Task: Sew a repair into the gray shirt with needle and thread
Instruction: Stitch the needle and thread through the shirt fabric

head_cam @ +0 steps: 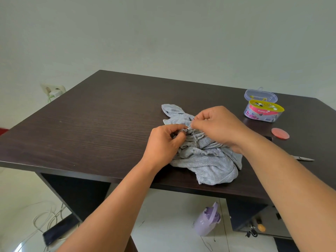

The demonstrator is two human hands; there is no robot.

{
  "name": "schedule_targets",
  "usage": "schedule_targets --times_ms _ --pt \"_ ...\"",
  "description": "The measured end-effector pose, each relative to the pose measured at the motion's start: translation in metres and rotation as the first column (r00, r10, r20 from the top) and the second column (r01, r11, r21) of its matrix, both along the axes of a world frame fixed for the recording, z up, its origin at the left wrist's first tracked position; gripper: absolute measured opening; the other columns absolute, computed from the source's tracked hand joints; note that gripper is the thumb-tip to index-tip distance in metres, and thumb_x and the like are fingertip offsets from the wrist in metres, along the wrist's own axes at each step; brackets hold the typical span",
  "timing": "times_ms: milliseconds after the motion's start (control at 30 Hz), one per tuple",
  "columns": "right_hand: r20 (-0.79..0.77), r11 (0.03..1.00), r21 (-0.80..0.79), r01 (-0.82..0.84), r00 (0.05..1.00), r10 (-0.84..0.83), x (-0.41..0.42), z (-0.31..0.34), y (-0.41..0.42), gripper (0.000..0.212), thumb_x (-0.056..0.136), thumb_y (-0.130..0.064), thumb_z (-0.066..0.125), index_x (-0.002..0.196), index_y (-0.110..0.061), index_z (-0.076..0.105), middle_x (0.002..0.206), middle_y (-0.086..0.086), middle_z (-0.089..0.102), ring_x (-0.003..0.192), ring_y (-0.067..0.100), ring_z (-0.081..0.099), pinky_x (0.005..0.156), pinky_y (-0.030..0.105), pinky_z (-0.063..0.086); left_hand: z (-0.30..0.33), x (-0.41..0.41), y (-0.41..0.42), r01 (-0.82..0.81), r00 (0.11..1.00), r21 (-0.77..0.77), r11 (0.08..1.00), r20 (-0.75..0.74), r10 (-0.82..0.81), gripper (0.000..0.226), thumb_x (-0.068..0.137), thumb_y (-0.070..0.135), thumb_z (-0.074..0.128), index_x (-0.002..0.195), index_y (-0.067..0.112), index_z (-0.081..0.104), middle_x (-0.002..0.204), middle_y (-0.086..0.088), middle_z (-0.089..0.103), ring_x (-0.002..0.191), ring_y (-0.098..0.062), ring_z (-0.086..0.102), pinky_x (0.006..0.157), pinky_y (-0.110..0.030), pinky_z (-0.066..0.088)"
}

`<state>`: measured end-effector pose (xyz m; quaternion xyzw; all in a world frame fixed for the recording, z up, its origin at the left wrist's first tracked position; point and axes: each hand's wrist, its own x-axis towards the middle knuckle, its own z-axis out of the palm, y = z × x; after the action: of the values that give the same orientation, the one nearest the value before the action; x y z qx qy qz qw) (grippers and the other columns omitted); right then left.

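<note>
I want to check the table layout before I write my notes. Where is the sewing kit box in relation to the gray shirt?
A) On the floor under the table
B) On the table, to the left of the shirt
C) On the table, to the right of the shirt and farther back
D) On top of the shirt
C: the sewing kit box stands on the table, right of and beyond the gray shirt.

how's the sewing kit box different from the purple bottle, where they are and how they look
The sewing kit box stands on the dark table, right of the gray shirt; the purple bottle is on the floor under the table. The box is clear plastic with a yellow tray and pink label; the bottle is opaque lilac. The box's clear lid is off and behind it; the bottle has a strap handle on top. Both look plastic.
</note>
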<state>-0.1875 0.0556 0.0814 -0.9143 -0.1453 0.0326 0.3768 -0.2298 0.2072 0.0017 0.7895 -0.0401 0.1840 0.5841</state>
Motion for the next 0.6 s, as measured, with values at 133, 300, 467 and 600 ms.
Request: schedule_targets --times_ms 133,300,467,600 --pt "-0.179 0.98 0.191 0.054 0.984 -0.019 0.001 0.004 0.001 0.015 0.086 -0.03 0.071 0.086 -0.015 0.075 0.048 -0.01 0.049 0.055 0.01 0.043 0.055 0.025 0.036 0.002 0.0 -0.001 -0.008 1.0 -0.002 1.0 0.013 0.008 0.036 0.098 0.012 0.062 0.08 0.043 0.071 0.055 0.006 0.055 0.047 -0.004 0.04 0.047 -0.019 0.036" --pt "-0.021 0.998 -0.007 0.063 0.998 -0.063 0.001 -0.002 -0.007 0.011 0.087 -0.031 0.073 0.085 -0.021 0.077 0.093 0.004 0.076 0.092 0.018 0.07 0.077 0.026 0.052 0.003 0.0 -0.001 -0.01 1.0 -0.005 1.0 0.003 0.01 0.037 0.098 0.012 0.062 0.079 0.043 0.07 0.047 0.016 0.05 0.041 -0.001 0.039 0.044 -0.014 0.033" --pt "0.003 0.998 -0.063 0.009 1.0 -0.009 -0.001 -0.007 -0.004 0.009 0.086 -0.028 0.074 0.081 -0.021 0.076 0.07 -0.014 0.065 0.071 0.007 0.063 0.065 0.026 0.049 0.001 0.001 0.0 -0.013 1.0 0.006 1.0 0.016 0.013 0.04 0.097 0.011 0.062 0.081 0.047 0.07 0.05 0.013 0.054 0.043 -0.002 0.041 0.045 -0.015 0.035" --pt "0.025 0.993 -0.121 0.014 1.0 -0.011 0.0 -0.01 -0.001 0.013 0.086 -0.028 0.071 0.074 -0.022 0.071 0.04 -0.011 0.047 0.036 0.003 0.039 0.045 0.02 0.033 0.0 0.001 0.0 -0.012 1.0 0.012 1.0 0.008 0.011 0.037 0.097 0.011 0.062 0.084 0.044 0.071 0.052 0.012 0.057 0.043 -0.001 0.042 0.046 -0.015 0.037"
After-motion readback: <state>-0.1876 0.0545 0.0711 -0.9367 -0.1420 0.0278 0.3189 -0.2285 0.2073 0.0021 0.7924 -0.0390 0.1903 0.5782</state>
